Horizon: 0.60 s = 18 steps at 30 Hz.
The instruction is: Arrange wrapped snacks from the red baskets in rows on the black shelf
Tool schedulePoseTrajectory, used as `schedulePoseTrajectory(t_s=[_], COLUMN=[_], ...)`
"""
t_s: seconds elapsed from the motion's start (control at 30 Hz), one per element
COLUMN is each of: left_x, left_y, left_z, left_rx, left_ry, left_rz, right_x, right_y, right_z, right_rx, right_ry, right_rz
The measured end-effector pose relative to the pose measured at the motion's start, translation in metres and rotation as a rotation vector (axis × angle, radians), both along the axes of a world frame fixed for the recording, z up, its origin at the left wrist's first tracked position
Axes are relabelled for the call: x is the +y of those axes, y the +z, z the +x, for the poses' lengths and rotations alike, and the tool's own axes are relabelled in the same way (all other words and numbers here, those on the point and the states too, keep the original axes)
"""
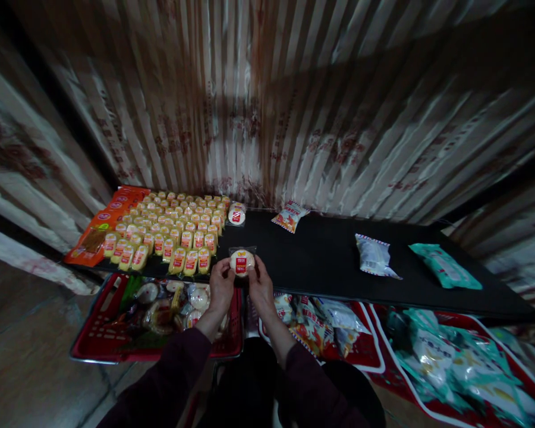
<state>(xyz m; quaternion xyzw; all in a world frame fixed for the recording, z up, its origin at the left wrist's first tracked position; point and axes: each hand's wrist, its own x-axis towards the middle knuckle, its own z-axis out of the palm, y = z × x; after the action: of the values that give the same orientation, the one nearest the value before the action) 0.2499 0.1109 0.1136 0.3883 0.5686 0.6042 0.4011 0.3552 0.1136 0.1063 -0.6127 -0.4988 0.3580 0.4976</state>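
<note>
A round white packaged cake [241, 263] with a red label is held at the front edge of the black shelf [312, 255]. My left hand [222, 282] pinches its left side, and my right hand [260, 284] grips its right side. Just to the left, rows of small yellow packaged cakes [178, 229] stand on the shelf. Behind my hands, a second round white packaged cake [236, 214] lies at the end of those rows.
An orange bag [89, 238] lies at the shelf's left end. Further right are a snack bag [289, 216], a white bag [374, 255] and a teal bag [446, 266]. Below stand red baskets of packaged food: left [89, 339], middle [374, 353], right [421, 398]. Corrugated sheeting [249, 119] rises behind.
</note>
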Motion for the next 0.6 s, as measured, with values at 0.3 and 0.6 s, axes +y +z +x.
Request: schedulePoseTrajectory(t_s=[0.3, 0.6], left_x=[0.052, 0.081], left_y=[-0.008, -0.003], left_z=[0.007, 0.007], left_rx=[0.149, 0.373], left_ry=[0.13, 0.166], left_rz=[0.075, 0.117], right_x=[0.049, 0.079], right_y=[0.004, 0.004], right_z=[-0.002, -0.01], right_rx=[-0.103, -0.096], right_ry=[-0.082, -0.126], right_rz=[0.083, 0.06])
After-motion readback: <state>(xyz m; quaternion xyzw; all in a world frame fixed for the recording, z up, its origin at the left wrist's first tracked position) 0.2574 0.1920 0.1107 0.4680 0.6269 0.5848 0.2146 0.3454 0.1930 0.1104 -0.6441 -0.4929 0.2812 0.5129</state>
